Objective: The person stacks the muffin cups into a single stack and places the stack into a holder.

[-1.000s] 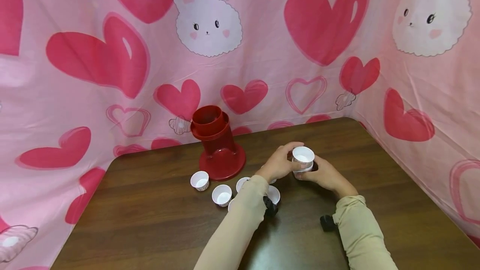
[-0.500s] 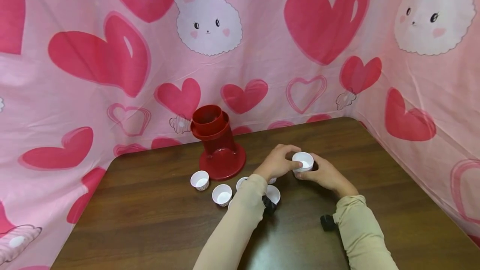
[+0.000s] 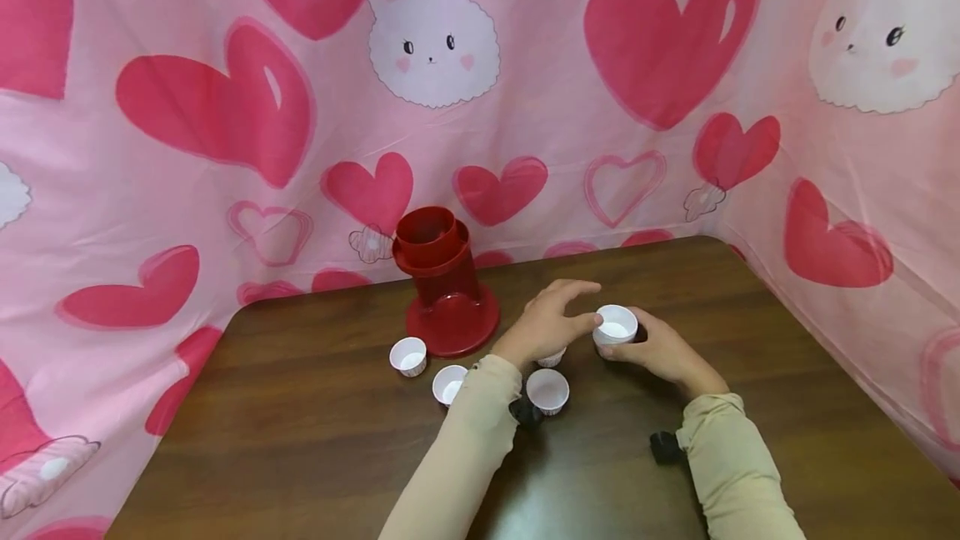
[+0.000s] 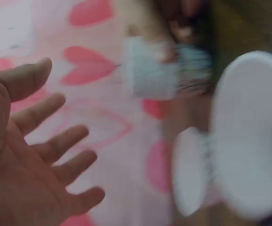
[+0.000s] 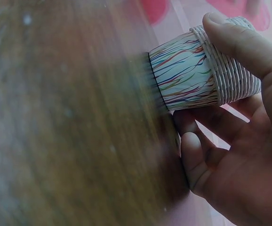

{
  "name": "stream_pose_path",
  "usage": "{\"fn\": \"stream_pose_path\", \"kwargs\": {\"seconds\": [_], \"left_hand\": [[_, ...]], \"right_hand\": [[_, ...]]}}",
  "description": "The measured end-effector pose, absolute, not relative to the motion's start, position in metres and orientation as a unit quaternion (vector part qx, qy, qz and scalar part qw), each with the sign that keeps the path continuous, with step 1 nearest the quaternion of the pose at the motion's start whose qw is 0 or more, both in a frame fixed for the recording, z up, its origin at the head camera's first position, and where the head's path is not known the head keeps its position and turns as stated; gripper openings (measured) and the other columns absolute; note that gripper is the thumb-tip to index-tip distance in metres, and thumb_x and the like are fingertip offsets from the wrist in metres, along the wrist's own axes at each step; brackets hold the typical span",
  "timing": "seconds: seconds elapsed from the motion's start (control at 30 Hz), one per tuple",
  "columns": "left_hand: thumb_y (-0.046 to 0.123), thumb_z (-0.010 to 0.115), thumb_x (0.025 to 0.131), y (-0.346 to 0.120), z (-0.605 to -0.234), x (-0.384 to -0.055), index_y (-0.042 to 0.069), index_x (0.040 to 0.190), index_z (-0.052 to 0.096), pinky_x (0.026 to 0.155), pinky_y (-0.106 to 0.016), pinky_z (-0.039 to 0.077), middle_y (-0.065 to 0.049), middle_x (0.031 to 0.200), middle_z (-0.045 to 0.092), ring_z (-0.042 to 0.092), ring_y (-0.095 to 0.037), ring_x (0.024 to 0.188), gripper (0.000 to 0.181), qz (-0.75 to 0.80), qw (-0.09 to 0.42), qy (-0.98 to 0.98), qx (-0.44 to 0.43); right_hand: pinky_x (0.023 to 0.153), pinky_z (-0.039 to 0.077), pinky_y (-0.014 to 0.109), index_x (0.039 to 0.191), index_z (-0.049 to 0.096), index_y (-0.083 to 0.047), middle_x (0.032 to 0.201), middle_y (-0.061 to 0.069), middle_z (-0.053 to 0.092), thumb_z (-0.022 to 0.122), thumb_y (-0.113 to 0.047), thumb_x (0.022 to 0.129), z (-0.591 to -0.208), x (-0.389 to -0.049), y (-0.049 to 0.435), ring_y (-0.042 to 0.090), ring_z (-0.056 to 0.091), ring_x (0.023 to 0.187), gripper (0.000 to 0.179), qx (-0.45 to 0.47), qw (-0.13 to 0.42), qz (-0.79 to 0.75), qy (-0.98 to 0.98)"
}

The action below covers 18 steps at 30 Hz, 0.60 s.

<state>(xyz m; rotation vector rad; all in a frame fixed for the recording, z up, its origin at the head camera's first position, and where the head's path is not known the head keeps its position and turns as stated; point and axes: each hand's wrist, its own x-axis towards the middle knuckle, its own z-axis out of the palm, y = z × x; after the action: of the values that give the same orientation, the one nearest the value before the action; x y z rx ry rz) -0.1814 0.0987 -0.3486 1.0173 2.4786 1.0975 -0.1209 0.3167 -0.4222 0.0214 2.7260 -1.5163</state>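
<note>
My right hand (image 3: 663, 350) grips a nested stack of white paper baking cups (image 3: 616, 327) at the right of the table. In the right wrist view the lowest cup (image 5: 185, 73) has coloured wavy lines on its side, with several rims stacked above it. The thumb (image 5: 239, 37) lies along those rims and the fingers curl round the other side. Just left of the stack is my left hand (image 3: 551, 322), its fingers spread and holding nothing. The left wrist view shows its fingers (image 4: 60, 141) apart from the cups.
Loose white cups stand about my left forearm: one by the wrist (image 3: 548, 391), one beyond it (image 3: 552, 359), and others (image 3: 409, 356) further left. A red stand with a cylindrical top (image 3: 452, 319) is at the back, before the pink heart-print cloth (image 3: 285, 140).
My left hand has lowered a cup into the stack and let go, its fingers opening and drawing slightly left. My right hand keeps its grip. The head view has shifted a little.
</note>
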Motion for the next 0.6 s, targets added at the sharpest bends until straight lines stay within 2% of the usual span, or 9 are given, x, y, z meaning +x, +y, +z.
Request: {"fn": "stream_pose_path", "kwargs": {"seconds": [0.13,0.2,0.47,0.6], "left_hand": [[0.032,0.066,0.098,0.055,-0.331,-0.175,0.024,0.141,0.059,0.108,-0.044,0.04,0.008,0.142,0.052,0.046,-0.014,0.132,0.044,0.396,0.126,0.827,0.378],[0.03,0.067,0.097,0.025,-0.329,-0.174,0.023,0.14,0.06,0.107,-0.042,0.041,0.007,0.14,0.054,0.047,-0.014,0.131,0.044,0.399,0.128,0.827,0.376],[0.027,0.071,0.095,-0.086,-0.358,-0.203,0.018,0.138,0.061,0.103,-0.057,0.043,-0.005,0.141,0.055,0.048,-0.031,0.13,0.045,0.382,0.08,0.888,0.245],[0.027,0.071,0.094,-0.121,-0.377,-0.215,0.015,0.148,0.05,0.106,-0.061,0.038,-0.01,0.147,0.049,0.043,-0.035,0.136,0.059,0.37,0.088,0.904,0.194]], "right_hand": [[0.099,0.039,0.058,0.14,0.05,0.003,0.125,0.021,0.061,0.085,-0.026,0.083,-0.42,-0.122,0.314,0.038,0.053,0.116,0.072,0.006,0.011,-0.491,0.871],[0.1,0.038,0.057,0.139,0.05,0.004,0.125,0.021,0.061,0.085,-0.025,0.083,-0.42,-0.123,0.311,0.038,0.053,0.117,0.072,0.001,0.011,-0.491,0.871],[0.099,0.039,0.057,0.141,0.048,0.005,0.126,0.023,0.06,0.086,-0.023,0.082,-0.422,-0.123,0.314,0.04,0.052,0.118,0.075,0.01,0.005,-0.479,0.878],[0.099,0.04,0.05,0.146,0.041,0.002,0.13,0.024,0.056,0.084,-0.022,0.084,-0.425,-0.121,0.32,0.036,0.05,0.119,0.08,0.001,0.016,-0.506,0.863]]}}
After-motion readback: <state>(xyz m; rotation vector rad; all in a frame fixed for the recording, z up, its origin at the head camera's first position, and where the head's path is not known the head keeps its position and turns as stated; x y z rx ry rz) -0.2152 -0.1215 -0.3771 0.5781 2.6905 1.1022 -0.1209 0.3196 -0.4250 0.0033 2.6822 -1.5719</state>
